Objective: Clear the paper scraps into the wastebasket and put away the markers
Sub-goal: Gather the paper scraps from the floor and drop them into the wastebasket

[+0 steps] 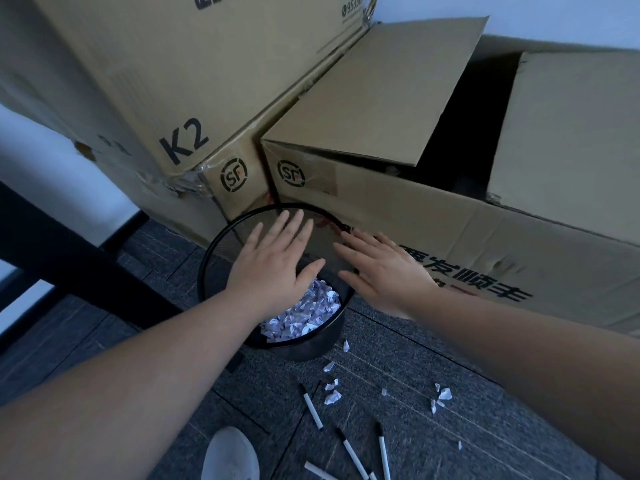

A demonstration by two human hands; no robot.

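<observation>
Wastebasket [221, 251] rim beneath spread hands

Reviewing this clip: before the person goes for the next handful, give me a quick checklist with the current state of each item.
1. Both hands free: ok. The left hand and right hand are spread open over the wastebasket, holding nothing.
2. Wastebasket upright and able to take more: ok. The paper scraps inside lie below the rim.
3. Floor cleared of scraps: not ok. Loose scraps lie on the carpet near the basket.
4. Markers put away: not ok. Several markers lie on the carpet.
5. Place for the markers found: cannot tell. No holder is visible.
</observation>
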